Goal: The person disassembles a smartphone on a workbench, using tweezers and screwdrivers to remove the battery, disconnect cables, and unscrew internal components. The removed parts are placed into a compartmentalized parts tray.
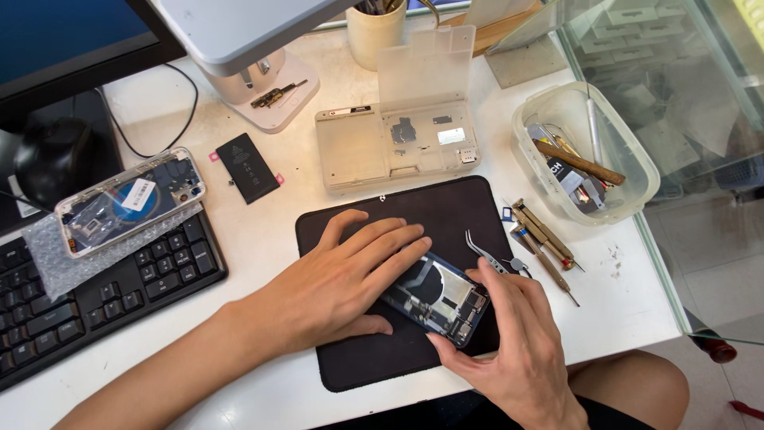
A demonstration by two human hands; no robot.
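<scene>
On the black mat (pixel 446 209) at desk centre lies the opened phone (pixel 436 296), w/ left hand (pixel 342 280) flat on it, fingers spread, gripping nothing, & right hand (pixel 509 334) pinching tweezers (pixel 487 255) beside its edge.

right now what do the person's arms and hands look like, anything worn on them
Both arms are bare as far as the view shows, with no sleeves in sight. The left hand and the right hand wear no gloves, and no rings, watch or wristband can be seen. The fingernails are short and unpainted. No markings show on either forearm.
</scene>
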